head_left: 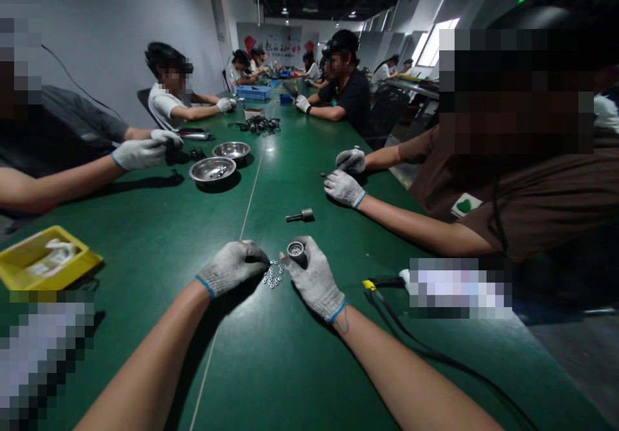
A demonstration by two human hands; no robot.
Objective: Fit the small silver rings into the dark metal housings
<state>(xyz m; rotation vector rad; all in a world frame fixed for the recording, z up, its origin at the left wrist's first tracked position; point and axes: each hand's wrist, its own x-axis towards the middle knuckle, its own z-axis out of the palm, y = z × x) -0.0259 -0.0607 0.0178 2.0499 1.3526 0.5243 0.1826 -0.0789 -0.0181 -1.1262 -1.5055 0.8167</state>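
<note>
Left hand [235,266]: fingers narrow, just beside small rings [274,275]; cannot tell whether it holds one
Right hand [314,276]: holds a dark round part [295,251]
Yellow bin [58,279]: near the tabletop's [271,366] left edge

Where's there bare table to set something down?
Bare green tabletop lies between your left hand and the yellow tray, and between that hand and the steel bowls. It's crowded between your hands, with small rings there and a metal fitting just beyond your right hand.
</note>
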